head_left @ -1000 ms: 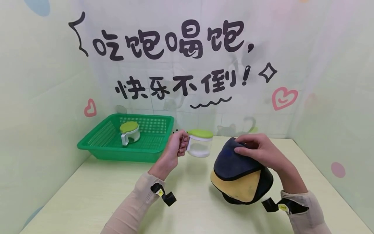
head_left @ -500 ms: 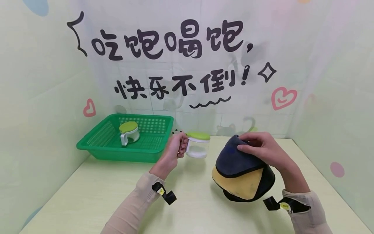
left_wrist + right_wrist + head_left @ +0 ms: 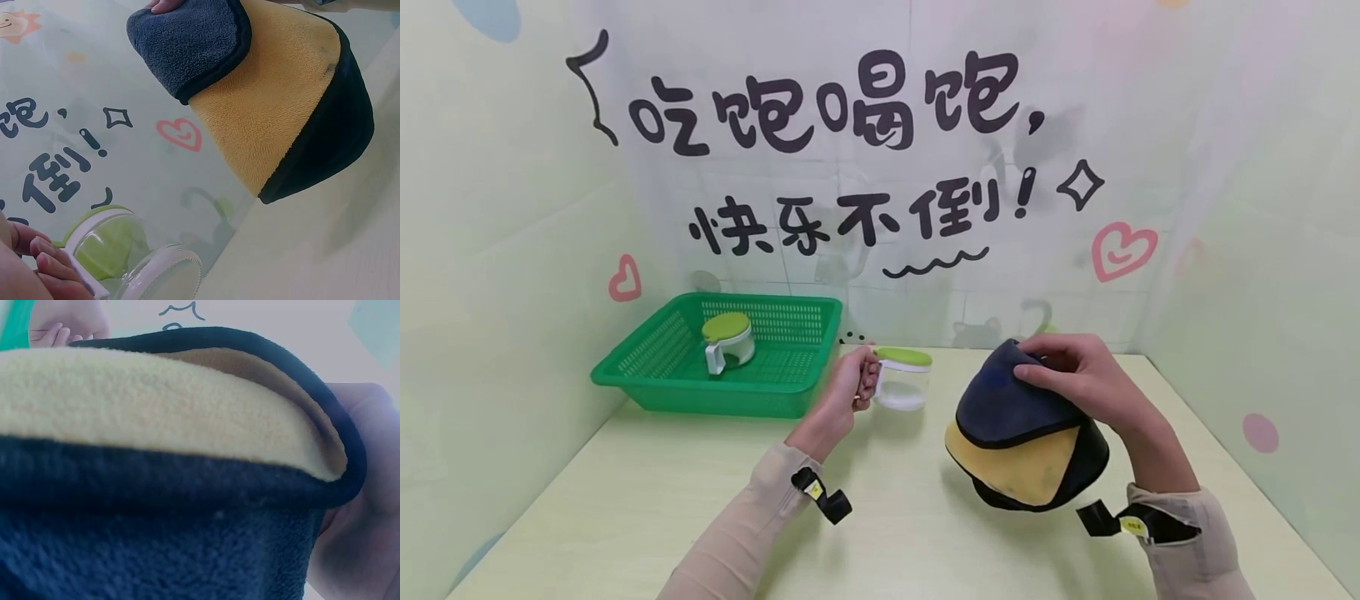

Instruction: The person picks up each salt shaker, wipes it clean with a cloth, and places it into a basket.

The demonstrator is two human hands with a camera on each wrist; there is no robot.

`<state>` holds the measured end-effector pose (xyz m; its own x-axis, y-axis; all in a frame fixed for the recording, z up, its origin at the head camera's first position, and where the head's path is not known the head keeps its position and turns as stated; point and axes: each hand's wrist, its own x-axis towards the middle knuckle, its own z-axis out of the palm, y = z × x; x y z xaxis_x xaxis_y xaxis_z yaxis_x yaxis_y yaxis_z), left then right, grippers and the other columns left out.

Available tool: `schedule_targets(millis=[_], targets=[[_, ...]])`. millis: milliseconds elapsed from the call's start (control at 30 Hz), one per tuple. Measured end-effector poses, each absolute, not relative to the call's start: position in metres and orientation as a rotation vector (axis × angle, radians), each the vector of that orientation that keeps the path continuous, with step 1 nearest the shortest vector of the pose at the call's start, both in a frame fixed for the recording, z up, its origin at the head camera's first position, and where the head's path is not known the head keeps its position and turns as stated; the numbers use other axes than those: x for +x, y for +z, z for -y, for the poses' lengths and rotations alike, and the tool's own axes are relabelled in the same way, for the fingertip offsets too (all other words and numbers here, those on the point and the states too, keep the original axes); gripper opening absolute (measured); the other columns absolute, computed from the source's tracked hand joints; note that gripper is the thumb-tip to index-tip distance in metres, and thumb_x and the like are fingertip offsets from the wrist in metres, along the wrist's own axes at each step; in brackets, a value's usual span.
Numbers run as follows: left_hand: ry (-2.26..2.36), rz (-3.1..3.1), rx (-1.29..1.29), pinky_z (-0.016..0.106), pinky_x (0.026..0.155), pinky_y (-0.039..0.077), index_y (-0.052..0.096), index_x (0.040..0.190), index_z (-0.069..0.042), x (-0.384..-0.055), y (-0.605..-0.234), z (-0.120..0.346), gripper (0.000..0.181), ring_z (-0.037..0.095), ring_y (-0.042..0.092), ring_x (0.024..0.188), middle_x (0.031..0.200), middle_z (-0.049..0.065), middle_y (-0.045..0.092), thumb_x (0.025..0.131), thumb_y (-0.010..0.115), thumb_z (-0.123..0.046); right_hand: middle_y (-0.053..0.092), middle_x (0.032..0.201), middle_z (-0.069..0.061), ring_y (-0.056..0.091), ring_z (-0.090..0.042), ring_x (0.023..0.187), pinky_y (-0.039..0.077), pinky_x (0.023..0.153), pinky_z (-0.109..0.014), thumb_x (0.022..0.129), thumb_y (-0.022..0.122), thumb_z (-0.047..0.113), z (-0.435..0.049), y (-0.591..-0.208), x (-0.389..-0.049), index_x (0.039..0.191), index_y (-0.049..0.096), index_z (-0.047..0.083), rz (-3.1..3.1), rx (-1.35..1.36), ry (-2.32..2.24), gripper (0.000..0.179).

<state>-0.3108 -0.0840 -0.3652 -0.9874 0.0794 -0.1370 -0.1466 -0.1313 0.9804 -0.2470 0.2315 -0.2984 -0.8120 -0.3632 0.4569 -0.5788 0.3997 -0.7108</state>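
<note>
My left hand (image 3: 850, 383) grips the white handle of a clear seasoning jar (image 3: 904, 385) with a green lid and white base. In the head view the jar is upright near the back of the table; I cannot tell whether its base touches. The left wrist view shows curled fingers (image 3: 53, 269) at its handle. To the right, my right hand (image 3: 1090, 379) pinches a folded towel (image 3: 1011, 458) by its top, so it hangs above the table. One side of the towel is dark blue, the other yellow, with black edging. In the right wrist view the towel hides most of that hand.
A green plastic basket (image 3: 715, 400) stands at the back left, holding a second green-lidded jar (image 3: 727, 342). Behind the pale table (image 3: 880, 517) hangs a printed white backdrop (image 3: 880, 292). Pale walls close off both sides.
The jar in my left hand has come down slightly and a little left. The towel in my right hand has risen a little and shifted right.
</note>
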Motion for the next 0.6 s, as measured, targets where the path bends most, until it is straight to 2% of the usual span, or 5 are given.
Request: schedule_targets(millis=[300,600], targets=[[2.281,-1.949,-0.109,0.022,0.047,0.024,0.047,0.077,-0.017,-0.315,-0.367,0.091,0.019,0.008,0.032,0.049,0.06,-0.009,0.038,0.096,0.046,-0.022,0.073,0.1,0.014,0.07,-0.008,0.079,0.058,0.075,-0.019,0.094,0.073,0.006,-0.231,-0.299,-0.247,0.111,0.074,0.002,2.418,0.846,1.37,0.018],[2.361,-1.905,-0.131,0.021,0.045,0.022,0.045,0.069,-0.015,-0.317,-0.354,0.105,0.026,0.007,0.031,0.047,0.057,-0.008,0.038,0.095,0.046,-0.019,0.073,0.1,0.013,0.07,-0.008,0.079,0.058,0.075,-0.02,0.093,0.073,0.007,-0.228,-0.302,-0.248,0.111,0.074,0.003,2.434,0.84,1.376,0.018]])
